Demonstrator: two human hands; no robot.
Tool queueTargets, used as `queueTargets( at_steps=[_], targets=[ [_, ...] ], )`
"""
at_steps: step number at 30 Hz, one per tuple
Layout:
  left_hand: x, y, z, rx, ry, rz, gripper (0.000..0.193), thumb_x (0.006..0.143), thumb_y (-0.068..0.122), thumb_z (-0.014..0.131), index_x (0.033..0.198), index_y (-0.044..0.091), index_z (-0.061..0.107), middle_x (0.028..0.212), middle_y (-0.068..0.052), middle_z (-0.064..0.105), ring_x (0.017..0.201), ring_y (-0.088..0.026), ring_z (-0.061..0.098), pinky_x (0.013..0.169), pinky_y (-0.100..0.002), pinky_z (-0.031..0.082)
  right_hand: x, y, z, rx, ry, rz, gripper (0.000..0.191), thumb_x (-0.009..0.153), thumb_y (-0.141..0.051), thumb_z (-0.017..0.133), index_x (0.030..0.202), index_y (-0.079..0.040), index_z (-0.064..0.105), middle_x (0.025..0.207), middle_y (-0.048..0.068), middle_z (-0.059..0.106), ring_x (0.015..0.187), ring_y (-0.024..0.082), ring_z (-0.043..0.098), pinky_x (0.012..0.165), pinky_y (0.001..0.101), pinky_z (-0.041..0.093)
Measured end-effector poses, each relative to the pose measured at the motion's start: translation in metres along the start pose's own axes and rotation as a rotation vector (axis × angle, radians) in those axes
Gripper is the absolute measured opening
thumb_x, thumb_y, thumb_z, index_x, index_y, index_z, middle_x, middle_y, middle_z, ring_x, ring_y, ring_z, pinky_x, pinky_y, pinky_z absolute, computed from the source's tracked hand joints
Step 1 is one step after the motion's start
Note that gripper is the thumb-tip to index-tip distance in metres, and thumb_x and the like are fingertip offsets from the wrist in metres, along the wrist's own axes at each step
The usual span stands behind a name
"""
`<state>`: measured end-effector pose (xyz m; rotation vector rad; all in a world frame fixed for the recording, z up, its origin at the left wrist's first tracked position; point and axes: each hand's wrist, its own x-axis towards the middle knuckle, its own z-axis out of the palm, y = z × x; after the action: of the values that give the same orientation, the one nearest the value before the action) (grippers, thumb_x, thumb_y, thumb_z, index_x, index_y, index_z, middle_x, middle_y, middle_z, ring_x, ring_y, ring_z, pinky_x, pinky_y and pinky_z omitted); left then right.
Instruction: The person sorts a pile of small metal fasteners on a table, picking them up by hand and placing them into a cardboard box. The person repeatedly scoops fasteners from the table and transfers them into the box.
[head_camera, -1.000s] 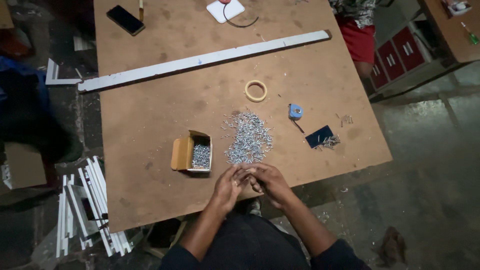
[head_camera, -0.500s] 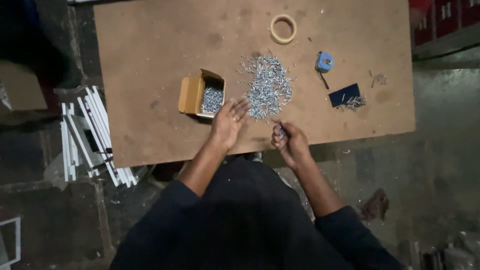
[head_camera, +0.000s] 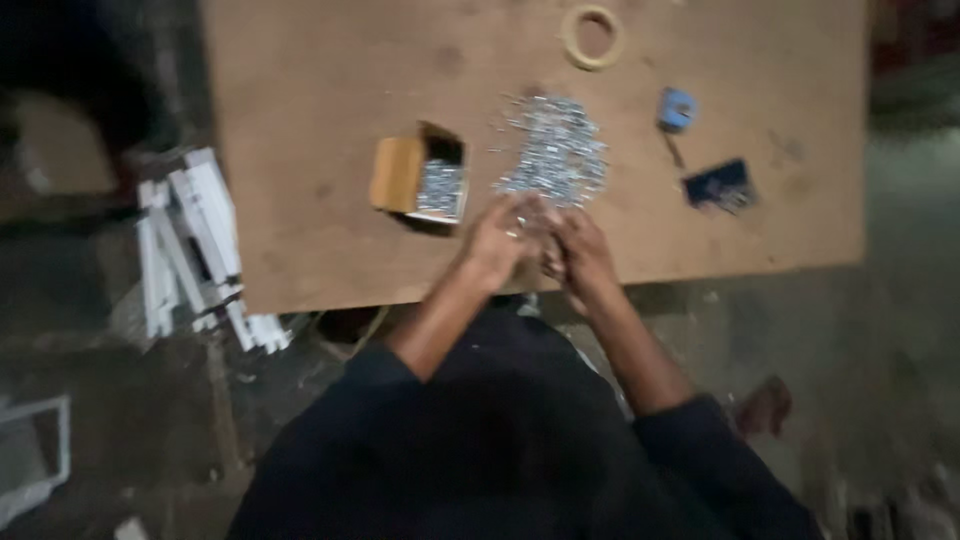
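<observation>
— Screws (head_camera: 553, 155), a loose silvery heap of them, lie mid-bench just beyond both hands. How far along does the sorting look?

— Partway, I'd judge. The small cardboard box (head_camera: 420, 180) left of the heap, flap open, already holds a layer of the same bright pieces, but most of the pile is outside it on the bench (head_camera: 330, 90).

— And the hands?

— The left hand (head_camera: 497, 245) and right hand (head_camera: 580, 250) are drawn together at the near edge of the pile, touching each other, fingers curled inward. The picture is blurred, so I cannot tell whether either grip is closed on anything.

— What else is up there?

— A ring of tape (head_camera: 593, 36) at the far side, a small blue object (head_camera: 677, 108) to the right, and a dark flat card (head_camera: 720, 185) nearer. White strips (head_camera: 195, 250) lean off the bench's left edge.
</observation>
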<state>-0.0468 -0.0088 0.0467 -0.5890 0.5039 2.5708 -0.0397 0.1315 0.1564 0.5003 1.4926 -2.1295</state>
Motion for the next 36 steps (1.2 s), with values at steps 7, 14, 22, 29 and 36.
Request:
queueTargets(
  at_steps=[7,14,22,29,36],
  targets=[
    [0.007,-0.025,-0.004,0.051,0.031,0.012,0.034,0.11,0.026,0.049,0.127,0.001,0.063,0.116,-0.014,0.07,0.109,-0.025,0.067,0.1,-0.044,0.055,-0.004,0.016,-0.015,0.235,0.013,0.045,0.018,0.109,-0.024,0.051,0.103,-0.007,0.057,0.077,0.003,0.057,0.06,0.012,0.049,0.054,0.0264,0.041],
    [0.008,-0.025,-0.01,0.115,0.02,0.029,0.032,0.111,0.023,0.046,0.13,0.004,0.063,0.118,-0.01,0.069,0.113,-0.022,0.065,0.102,-0.041,0.051,-0.025,-0.005,-0.019,-0.024,-0.024,-0.191,0.022,0.109,-0.015,0.054,0.123,0.001,0.062,0.081,0.003,0.054,0.066,0.011,0.048,0.059,0.0247,0.039],
    [0.0,-0.038,-0.005,0.058,-0.011,0.035,0.036,0.112,0.035,0.045,0.12,0.007,0.065,0.109,-0.007,0.07,0.106,-0.02,0.064,0.099,-0.039,0.052,-0.024,0.01,-0.004,-0.295,0.007,-0.181,0.03,0.111,-0.018,0.056,0.123,0.008,0.066,0.077,0.001,0.051,0.062,0.009,0.041,0.053,0.0239,0.031],
    [-0.002,-0.049,-0.018,0.077,0.095,0.02,0.033,0.109,0.033,0.051,0.122,0.007,0.065,0.11,-0.005,0.07,0.106,-0.019,0.065,0.099,-0.036,0.054,-0.026,0.031,-0.025,-0.062,0.055,-0.009,0.028,0.113,-0.029,0.047,0.111,-0.003,0.058,0.072,0.002,0.046,0.06,0.013,0.043,0.054,0.0275,0.037],
    [-0.002,-0.058,-0.029,0.094,0.153,0.035,0.034,0.107,0.034,0.054,0.122,0.006,0.066,0.109,-0.004,0.068,0.104,-0.017,0.066,0.096,-0.034,0.056,-0.023,0.044,-0.041,-0.004,0.023,0.036,0.036,0.115,-0.038,0.047,0.094,-0.008,0.051,0.067,0.001,0.042,0.056,0.013,0.04,0.05,0.0278,0.034]
  ],
)
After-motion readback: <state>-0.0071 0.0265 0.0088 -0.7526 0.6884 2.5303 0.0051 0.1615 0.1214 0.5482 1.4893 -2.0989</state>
